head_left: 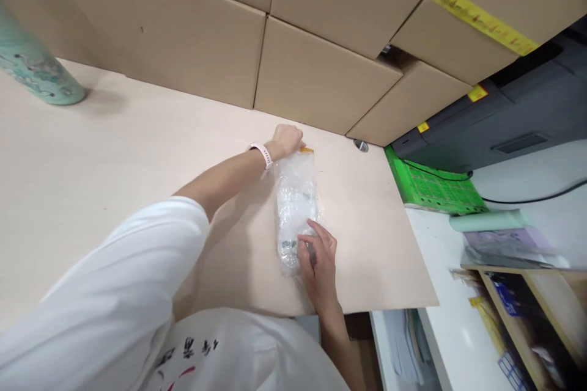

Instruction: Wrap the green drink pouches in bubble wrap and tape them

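A long clear bubble-wrap package (pixel 296 195) lies on the pale tabletop, pointing away from my body. Something whitish shows through the plastic, with small greenish marks near the close end. At its far end is a short orange strip (pixel 307 149). My left hand (pixel 287 139), with a pale pink band at the wrist, is closed on that far end beside the strip; its fingertips are partly hidden. Near the close end, my right hand (pixel 320 256) rests its bent fingertips on the package, thumb and fingers apart.
Stacked cardboard boxes (pixel 321 73) form a wall along the table's back edge. A mint-green bottle (pixel 50 73) stands at the far left. To the right are a grey machine (pixel 513 110), a green crate (pixel 435 186) and a wooden shelf (pixel 527 317).
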Demonstrator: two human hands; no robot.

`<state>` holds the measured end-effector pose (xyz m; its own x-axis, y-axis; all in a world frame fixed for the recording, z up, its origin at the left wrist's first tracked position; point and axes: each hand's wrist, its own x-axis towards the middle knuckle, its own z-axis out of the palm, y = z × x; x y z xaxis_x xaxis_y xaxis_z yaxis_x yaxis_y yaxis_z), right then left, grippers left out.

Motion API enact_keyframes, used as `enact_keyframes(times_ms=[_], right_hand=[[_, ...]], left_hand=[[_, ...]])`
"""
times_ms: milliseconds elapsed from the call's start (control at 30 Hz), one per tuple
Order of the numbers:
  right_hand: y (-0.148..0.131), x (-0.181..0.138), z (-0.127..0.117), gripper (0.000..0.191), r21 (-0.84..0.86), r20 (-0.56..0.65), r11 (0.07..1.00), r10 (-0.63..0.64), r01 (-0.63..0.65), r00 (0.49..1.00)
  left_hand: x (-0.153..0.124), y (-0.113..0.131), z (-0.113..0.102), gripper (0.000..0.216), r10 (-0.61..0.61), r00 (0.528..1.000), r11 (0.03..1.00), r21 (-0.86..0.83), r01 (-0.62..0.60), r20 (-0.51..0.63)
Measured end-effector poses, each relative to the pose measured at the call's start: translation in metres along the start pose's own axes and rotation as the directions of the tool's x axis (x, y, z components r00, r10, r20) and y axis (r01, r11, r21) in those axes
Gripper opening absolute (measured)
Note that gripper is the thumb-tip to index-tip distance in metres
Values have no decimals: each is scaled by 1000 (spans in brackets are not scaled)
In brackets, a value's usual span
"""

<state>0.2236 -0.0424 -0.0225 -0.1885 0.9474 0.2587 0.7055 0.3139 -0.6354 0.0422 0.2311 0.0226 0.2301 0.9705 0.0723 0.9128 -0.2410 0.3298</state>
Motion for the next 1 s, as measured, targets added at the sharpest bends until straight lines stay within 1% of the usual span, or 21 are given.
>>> enact_keyframes(times_ms=[33,100,133,167,200,233,267,300,333,367,433,500,567,600,667,733,767,800,867,933,1000], right_hand=[[0,0,0,15,3,0,1000,1,-1,1000],[0,0,0,15,11,-4,1000,6,-6,1000],[-1,0,0,14,15,-6,1000,9,-9,1000],[-1,0,-1,14,18,-6,1000,12,-12,1000],[-2,0,-1,13,20,-7,1000,17,-17,1000],[-2,0,-2,13,22,-8,1000,21,-21,1000],[-3,0,-2,13,25,-9,999,24,-24,1000],[-3,1,-2,13,28,-7,999,22,-22,1000],[-3,1,-2,14,30,-2,999,18,-18,1000],[-2,1,-2,14,25,-9,1000,14,-14,1000],[1,0,-1,18,-32,-79,998,50,-53,996],[5,-1,0,41,-113,-172,980,143,-164,975],[9,-1,-3,67,-152,-199,949,243,-275,949],[11,0,-5,76,-147,-172,940,281,-307,944],[13,4,-11,86,-84,-91,935,336,-344,937],[15,13,-18,94,3,5,918,396,-396,918],[16,18,-21,96,42,64,905,421,-423,905],[17,24,-23,97,74,126,892,435,-446,892],[18,36,-26,91,136,254,875,422,-465,870],[19,44,-27,75,232,367,852,370,-469,853],[17,47,-27,60,336,427,810,324,-481,844]], left_hand=[[-4,3,-5,32,24,999,1000,10,-24,-30],[-21,12,-16,41,106,986,994,31,-103,-126],[-33,16,-20,47,194,956,981,45,-189,-220],[-47,20,-21,52,309,913,951,61,-304,-265],[-61,22,-18,54,400,883,915,56,-399,-247],[-75,23,-13,54,482,859,875,33,-484,-172],[-87,22,-6,53,535,842,844,-7,-536,-72],[-96,20,3,54,549,835,835,-58,-547,27],[-103,18,12,56,538,835,843,-102,-528,116],[-107,16,19,57,522,839,852,-123,-508,155],[-108,14,29,59,500,847,865,-148,-479,182],[-107,12,30,58,493,856,868,-158,-471,155],[-108,8,21,54,485,862,870,-179,-460,146],[-110,4,15,52,493,855,865,-201,-460,163],[-117,-7,1,53,533,811,841,-258,-476,240],[-128,-20,-11,71,576,752,815,-291,-501,321],[-133,-25,-14,80,585,735,810,-291,-509,343],[-138,-29,-16,86,585,733,811,-284,-512,348],[-146,-33,-16,88,571,757,820,-265,-507,318],[-151,-32,-10,84,551,791,831,-255,-494,265],[-155,-30,-5,81,532,817,840,-255,-478,221]])
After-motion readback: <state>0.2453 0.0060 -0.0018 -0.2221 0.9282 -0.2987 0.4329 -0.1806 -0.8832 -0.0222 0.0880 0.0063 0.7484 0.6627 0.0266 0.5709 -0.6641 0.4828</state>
